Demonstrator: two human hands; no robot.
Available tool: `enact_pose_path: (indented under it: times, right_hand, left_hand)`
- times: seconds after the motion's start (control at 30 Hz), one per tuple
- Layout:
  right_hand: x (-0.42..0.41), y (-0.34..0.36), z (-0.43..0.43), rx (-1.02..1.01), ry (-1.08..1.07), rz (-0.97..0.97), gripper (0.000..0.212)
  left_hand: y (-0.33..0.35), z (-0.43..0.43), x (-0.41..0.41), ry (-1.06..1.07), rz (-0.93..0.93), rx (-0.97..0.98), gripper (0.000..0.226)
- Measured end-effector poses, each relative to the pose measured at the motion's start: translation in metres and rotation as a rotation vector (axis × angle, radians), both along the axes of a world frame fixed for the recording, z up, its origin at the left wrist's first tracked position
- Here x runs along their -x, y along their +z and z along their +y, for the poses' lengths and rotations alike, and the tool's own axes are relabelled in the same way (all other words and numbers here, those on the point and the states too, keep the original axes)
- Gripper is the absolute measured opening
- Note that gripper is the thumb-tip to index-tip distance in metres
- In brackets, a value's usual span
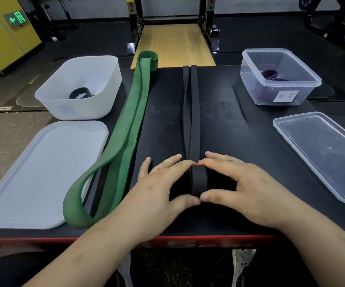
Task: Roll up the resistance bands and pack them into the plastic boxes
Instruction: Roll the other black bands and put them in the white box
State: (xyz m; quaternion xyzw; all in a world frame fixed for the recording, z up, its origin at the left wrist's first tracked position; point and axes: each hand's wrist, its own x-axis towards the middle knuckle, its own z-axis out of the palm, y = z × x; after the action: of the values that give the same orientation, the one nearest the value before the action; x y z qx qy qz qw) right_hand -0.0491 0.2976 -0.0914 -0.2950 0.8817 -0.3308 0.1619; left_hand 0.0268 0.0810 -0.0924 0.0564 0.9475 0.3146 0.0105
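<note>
Your left hand (163,183) and right hand (244,183) meet at the near middle of the table. Thumb and forefinger of each are curled round the rolled end of the black resistance band (198,181), pinching it from either side. The rest of that band runs flat and straight away from you to the far edge.

Just left of it lies the green resistance band (130,121). It is unrolled, with one loop bulging near you and the other end hanging over the far edge.

Further left, the white box (80,110) stands far with a small black roll (80,93) inside, and its white lid (43,172) lies near. On the right, the clear box (279,82) holds a purple band (270,74) and carries a paper label (286,96). The clear lid (323,152) lies nearer.

All of this rests on a black table top (229,125) with a red front edge (188,241). Beyond it you see a wooden platform (173,44) under a squat rack (173,17), dark rubber flooring, a yellow wall (1,27) on the far left and a green exit sign (16,18).
</note>
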Motion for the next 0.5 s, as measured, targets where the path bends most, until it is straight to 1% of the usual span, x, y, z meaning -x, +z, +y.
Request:
enact_pose_path:
  times: [0.1,0.2,0.23,0.37,0.43,0.5]
  right_hand:
    - [-0.006,0.003,0.003,-0.016,0.029,0.004,0.071]
    - [-0.015,0.007,0.007,-0.004,0.093,0.004,0.055]
    - [-0.018,0.009,0.008,-0.006,0.106,0.003,0.052]
    - [-0.024,0.003,0.01,0.002,0.132,0.039,0.059]
    - [-0.023,0.0,0.006,0.034,0.13,0.044,0.054]
    - [-0.021,-0.001,0.003,0.051,0.104,0.028,0.053]
  left_hand:
    - [0.003,-0.001,-0.008,-0.045,0.002,-0.011,0.064]
    - [0.001,-0.002,-0.02,-0.077,0.026,-0.02,0.064]
    - [0.001,-0.002,-0.024,-0.081,0.022,-0.021,0.065]
    - [-0.001,0.0,-0.032,-0.084,0.001,-0.004,0.07]
    - [-0.002,0.0,-0.031,-0.065,0.001,-0.006,0.072]
    - [-0.001,0.002,-0.03,-0.034,0.02,-0.02,0.07]
